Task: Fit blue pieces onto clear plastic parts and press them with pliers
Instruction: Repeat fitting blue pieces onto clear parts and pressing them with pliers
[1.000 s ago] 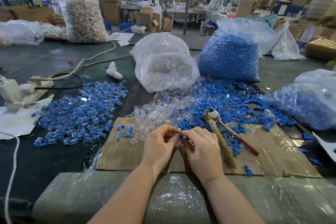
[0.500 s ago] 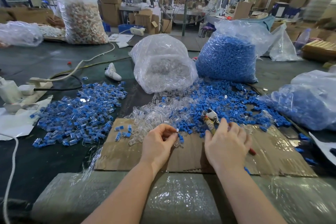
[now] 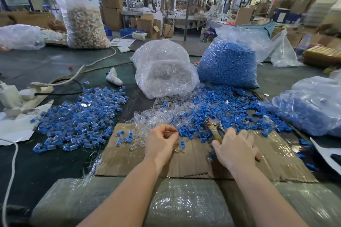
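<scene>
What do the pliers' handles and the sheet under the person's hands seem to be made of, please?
The pliers have dull grey metal jaws; one handle looks wrapped in worn yellowish tape or cord, going by its frayed, ribbed look, and the other shows a red, probably plastic, tip. The sheet is brown corrugated cardboard: matt, with fluting lines and ragged edges.

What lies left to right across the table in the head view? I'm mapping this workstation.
Pile of assembled blue-and-clear parts → left hand → pliers → right hand → bag of blue parts at the right edge.
</scene>
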Motion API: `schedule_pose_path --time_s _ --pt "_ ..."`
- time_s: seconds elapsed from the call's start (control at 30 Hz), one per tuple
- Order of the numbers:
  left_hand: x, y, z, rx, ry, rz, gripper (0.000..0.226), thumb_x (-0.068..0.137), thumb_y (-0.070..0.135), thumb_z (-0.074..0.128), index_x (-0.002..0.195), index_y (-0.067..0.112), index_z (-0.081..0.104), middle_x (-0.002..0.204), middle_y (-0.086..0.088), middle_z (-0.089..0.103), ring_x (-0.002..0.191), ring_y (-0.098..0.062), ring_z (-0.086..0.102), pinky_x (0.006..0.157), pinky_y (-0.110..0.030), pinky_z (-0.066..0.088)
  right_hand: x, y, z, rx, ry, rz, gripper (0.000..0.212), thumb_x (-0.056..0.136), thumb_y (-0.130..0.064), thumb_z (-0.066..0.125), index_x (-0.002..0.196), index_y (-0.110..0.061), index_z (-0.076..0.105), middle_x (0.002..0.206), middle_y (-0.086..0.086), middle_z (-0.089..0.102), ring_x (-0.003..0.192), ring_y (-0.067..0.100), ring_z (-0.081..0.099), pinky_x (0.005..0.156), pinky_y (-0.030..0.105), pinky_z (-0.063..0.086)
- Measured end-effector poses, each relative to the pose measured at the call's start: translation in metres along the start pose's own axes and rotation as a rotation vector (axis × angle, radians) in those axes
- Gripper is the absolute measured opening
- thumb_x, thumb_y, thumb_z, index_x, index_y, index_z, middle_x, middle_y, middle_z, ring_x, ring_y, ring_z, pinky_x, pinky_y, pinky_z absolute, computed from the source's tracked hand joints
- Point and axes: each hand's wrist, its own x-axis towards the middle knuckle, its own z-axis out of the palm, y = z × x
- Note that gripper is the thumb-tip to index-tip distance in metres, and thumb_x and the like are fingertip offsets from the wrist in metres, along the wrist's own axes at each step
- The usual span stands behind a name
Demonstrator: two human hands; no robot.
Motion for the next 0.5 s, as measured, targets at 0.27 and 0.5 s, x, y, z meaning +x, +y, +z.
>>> schedule_pose_path --time_s 0.27,0.5 --pt "0.012 0.015 -0.001 -0.235 0.024 -0.117 0.006 0.084 0.006 0.065 0.089 0.01 0.063 0.082 -0.01 0.067 0.057 -0.009 0.054 0.045 -0.016 0.041 -0.009 -0.015 -0.028 0.559 -0.247 -0.284 0.023 0.092 -0.03 0.044 0.082 -0.011 0.051 0.076 0.001 0.052 0.062 0.014 0.045 0.056 0.027 0.032" --pt "0.02 0.012 -0.004 -0.27 0.072 -0.191 0.005 0.084 0.0 0.063 0.086 0.005 0.064 0.07 -0.006 0.063 0.051 -0.007 0.054 0.043 -0.017 0.043 -0.017 -0.02 -0.036 0.816 -0.661 -0.225 0.016 0.087 -0.023 0.049 0.077 -0.011 0.052 0.078 0.012 0.055 0.068 0.025 0.051 0.066 0.042 0.045"
